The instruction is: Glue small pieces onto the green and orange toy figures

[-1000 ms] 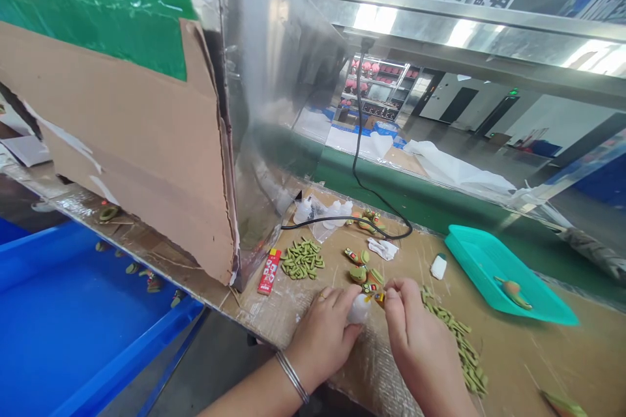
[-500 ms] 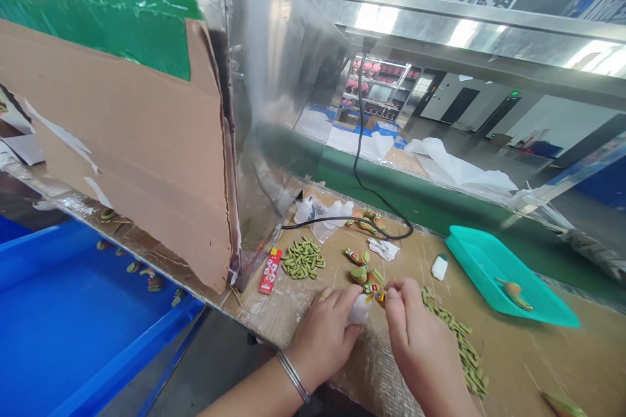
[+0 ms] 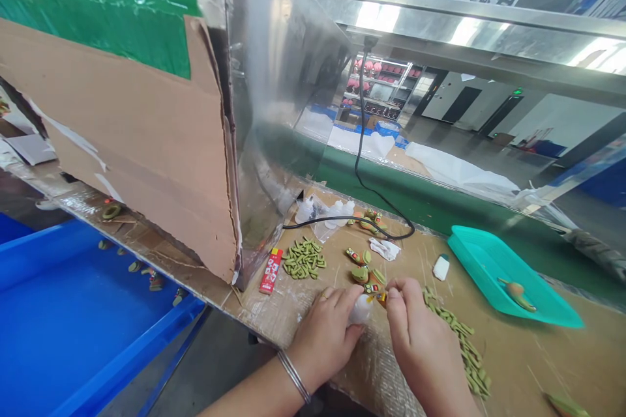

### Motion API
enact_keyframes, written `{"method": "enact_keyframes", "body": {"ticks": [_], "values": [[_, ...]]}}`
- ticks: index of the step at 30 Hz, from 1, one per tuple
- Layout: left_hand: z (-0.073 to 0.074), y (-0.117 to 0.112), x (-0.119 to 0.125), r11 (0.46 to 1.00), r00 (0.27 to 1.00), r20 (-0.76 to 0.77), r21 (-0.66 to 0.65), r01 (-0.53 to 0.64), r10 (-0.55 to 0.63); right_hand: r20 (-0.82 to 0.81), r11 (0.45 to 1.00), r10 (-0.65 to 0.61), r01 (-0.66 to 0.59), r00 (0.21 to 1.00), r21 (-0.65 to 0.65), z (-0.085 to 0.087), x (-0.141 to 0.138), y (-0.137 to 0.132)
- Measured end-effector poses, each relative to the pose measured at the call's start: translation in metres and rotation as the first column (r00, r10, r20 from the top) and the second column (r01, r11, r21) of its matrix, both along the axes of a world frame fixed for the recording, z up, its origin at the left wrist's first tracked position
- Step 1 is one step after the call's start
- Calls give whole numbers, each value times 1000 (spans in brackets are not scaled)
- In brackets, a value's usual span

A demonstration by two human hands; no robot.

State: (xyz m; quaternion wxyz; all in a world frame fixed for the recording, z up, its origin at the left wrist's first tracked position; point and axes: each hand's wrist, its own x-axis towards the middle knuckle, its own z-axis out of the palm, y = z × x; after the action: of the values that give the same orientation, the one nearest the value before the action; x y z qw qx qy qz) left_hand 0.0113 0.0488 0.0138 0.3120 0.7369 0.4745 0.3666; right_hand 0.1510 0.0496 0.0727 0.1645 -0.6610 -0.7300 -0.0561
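Note:
My left hand (image 3: pixel 325 332), with a ring and silver bangles, is closed around a small translucent white bottle (image 3: pixel 360 310) just above the cardboard-covered bench. Close beside it, my right hand (image 3: pixel 423 339) pinches a small yellow-orange piece (image 3: pixel 382 298) near the bottle's top. The fingers hide most of that piece, so its kind is unclear. Just beyond both hands are small green-and-brown moulded figures (image 3: pixel 360 273). To the right of my right hand, a long pile of green stick-like pieces (image 3: pixel 457 329) lies partly behind it.
Another pile of green pieces (image 3: pixel 304 258) lies beside a red packet (image 3: pixel 270 272). Clear bottles (image 3: pixel 337 214), a black cable (image 3: pixel 386 192) and crumpled tissue (image 3: pixel 385 249) lie farther back. A teal tray (image 3: pixel 489 273) stands right; a metal-and-cardboard partition (image 3: pixel 147 163) and blue bin (image 3: pixel 98 339) are left.
The view shifts very slightly. Both hands keep nearly the same position and grip, with the bottle and yellow-orange piece still close together.

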Motion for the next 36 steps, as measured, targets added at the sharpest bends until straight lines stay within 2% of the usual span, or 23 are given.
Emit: {"method": "enact_keyframes", "body": {"ticks": [9, 17, 36], "values": [[0, 0, 0, 1000, 1000, 0, -4, 3, -3, 3, 1000, 18, -18, 1000, 4, -5, 3, 2], [0, 0, -1, 1000, 1000, 1, -6, 3, -2, 2, 1000, 10, -10, 1000, 13, -1, -1, 0], [1, 1, 0, 1000, 1000, -5, -5, 2, -2, 39, 998, 24, -27, 999, 53, -11, 4, 6]]}}
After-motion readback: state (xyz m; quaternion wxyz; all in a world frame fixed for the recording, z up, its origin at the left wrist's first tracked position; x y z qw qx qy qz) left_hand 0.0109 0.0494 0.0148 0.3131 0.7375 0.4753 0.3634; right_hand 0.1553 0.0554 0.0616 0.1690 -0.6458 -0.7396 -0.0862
